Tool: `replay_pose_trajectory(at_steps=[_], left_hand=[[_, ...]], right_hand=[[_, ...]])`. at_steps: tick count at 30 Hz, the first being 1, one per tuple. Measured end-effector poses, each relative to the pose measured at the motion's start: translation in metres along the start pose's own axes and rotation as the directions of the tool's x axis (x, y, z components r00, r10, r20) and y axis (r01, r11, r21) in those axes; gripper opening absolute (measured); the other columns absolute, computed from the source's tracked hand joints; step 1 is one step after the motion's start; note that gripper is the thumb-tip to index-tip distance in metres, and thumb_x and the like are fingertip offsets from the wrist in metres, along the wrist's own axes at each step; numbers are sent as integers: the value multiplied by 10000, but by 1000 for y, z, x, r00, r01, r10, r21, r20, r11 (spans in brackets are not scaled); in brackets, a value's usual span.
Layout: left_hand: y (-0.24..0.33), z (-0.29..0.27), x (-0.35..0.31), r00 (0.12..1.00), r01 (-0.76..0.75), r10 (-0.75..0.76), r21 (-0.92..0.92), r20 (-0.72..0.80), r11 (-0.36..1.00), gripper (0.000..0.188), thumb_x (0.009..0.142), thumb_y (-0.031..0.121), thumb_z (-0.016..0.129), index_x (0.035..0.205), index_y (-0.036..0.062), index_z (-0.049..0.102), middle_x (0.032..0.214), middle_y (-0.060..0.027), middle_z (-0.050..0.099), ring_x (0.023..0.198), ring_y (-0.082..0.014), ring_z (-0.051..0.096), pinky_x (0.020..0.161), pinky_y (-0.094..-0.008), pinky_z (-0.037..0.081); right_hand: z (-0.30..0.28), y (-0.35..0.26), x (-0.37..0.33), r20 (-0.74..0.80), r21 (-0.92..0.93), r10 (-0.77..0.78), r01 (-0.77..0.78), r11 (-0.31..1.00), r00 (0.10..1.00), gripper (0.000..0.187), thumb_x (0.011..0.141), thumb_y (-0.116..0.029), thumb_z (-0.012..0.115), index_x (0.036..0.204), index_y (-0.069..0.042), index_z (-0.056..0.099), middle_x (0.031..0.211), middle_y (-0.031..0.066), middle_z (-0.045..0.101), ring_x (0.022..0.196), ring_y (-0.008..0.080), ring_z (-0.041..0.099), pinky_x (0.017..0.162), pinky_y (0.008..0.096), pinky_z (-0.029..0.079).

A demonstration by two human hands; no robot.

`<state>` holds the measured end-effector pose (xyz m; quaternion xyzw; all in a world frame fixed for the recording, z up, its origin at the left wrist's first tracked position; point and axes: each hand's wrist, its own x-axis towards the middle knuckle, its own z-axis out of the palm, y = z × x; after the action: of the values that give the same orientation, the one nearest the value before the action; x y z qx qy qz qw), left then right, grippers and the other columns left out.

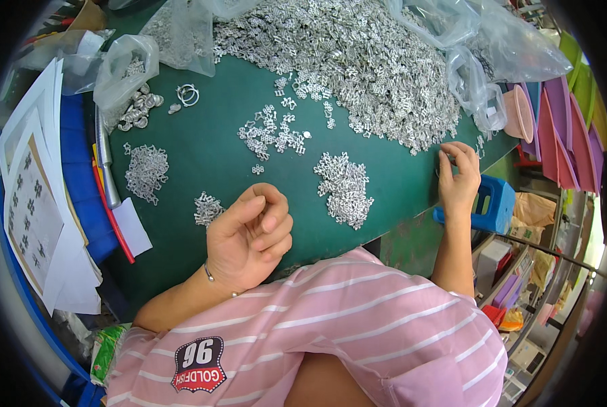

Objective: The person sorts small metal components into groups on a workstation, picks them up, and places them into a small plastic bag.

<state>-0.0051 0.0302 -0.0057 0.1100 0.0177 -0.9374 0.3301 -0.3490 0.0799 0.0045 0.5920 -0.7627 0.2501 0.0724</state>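
My left hand (250, 234), wearing a thin bracelet, is raised over the table's near edge with its fingers curled in. Whatever lies in its palm is hidden. Just beyond it is a small heap of silver metal pieces (208, 207). My right hand (460, 178) bends at the table's right edge, beside the near end of a large pile of small silver metal pieces (378, 74). Its thumb and forefinger tips come close together; anything between them is too small to make out. Between my hands lies a heap of silver pieces (344, 190), with looser pieces (269, 136) farther back.
Another small heap (146, 173) lies left, near silver rings (187, 95). Clear plastic bags (124, 71) stand around the big pile. Printed sheets (32, 197), a blue bin (83, 176) and a red stick (117, 220) line the left. A blue plastic stool (496, 203) and coloured bins (561, 129) are right.
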Motion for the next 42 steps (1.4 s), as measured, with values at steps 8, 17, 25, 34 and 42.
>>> replay_pose_trajectory(at_steps=[8,17,25,34,42], left_hand=[[2,0,-2,1000,-12,12,-17,-9,1000,209,942,178,451,1032,25,561,742,-27,480,519,-85,363,458,-236,329],[1,7,-2,1000,-27,28,12,-12,1000,207,939,174,451,1049,43,568,734,-27,463,522,-86,360,459,-233,321],[-1,8,-3,997,-57,57,15,-57,998,205,946,191,436,1037,41,544,735,-29,443,516,-90,356,460,-242,316],[1,6,-4,995,-84,83,-4,-58,996,238,956,189,422,1065,10,535,746,-39,426,511,-99,341,449,-247,295],[2,3,-3,997,-70,69,-15,-41,997,246,958,187,418,1067,8,547,750,-40,420,519,-104,346,457,-250,301]], right_hand=[[19,-103,-9,353,473,-661,483,737,663,661,748,-518,662,1245,-93,565,1381,176,420,1289,384,368,1045,501,318],[44,-109,-11,171,547,-741,562,620,650,257,750,-194,707,938,-68,586,1083,92,542,1048,298,519,863,402,444],[57,-107,1,-32,517,-795,691,505,606,320,758,-259,709,632,-105,457,719,27,453,698,205,478,588,332,389],[62,-107,4,-139,729,-508,435,529,850,261,752,-136,744,636,-70,520,691,49,530,564,201,520,468,306,411],[41,-91,33,701,608,51,-558,-565,712,243,884,-242,635,741,-70,542,635,35,534,511,134,507,383,247,330]])
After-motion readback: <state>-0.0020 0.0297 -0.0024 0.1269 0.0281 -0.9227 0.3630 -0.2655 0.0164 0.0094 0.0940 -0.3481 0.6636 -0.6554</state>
